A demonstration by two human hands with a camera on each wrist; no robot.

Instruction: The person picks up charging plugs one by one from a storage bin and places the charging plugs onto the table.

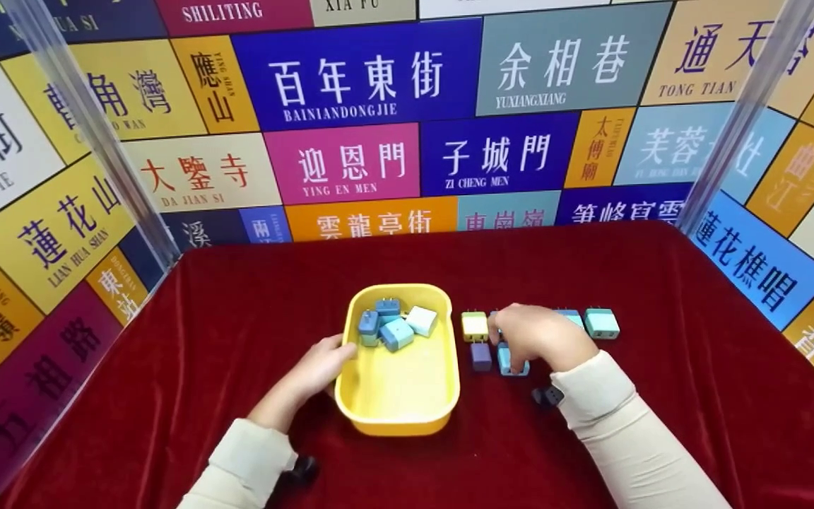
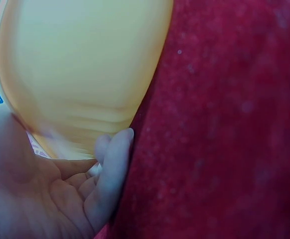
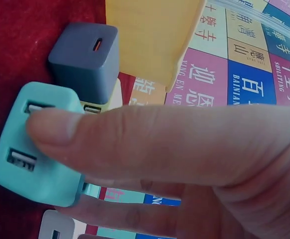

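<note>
1. Two hands are busy: your left hand [image 1: 319,364] grips the left wall of the yellow tub [image 1: 398,426], and your right hand [image 1: 541,332] pinches a turquoise charger [image 3: 53,172] between thumb and fingers.
2. You have that charger right of the tub, with a purple charger [image 1: 480,357] between; four more chargers [image 1: 397,335] lie inside the tub.
3. You seem mid-handling; lifting or setting down cannot be told.
4. Your next move probably calls for clearing the purple neighbour.
5. Its ports [image 3: 21,159] face you, prongs [image 3: 86,188] point away; the port face's long edge runs tubward.
</note>
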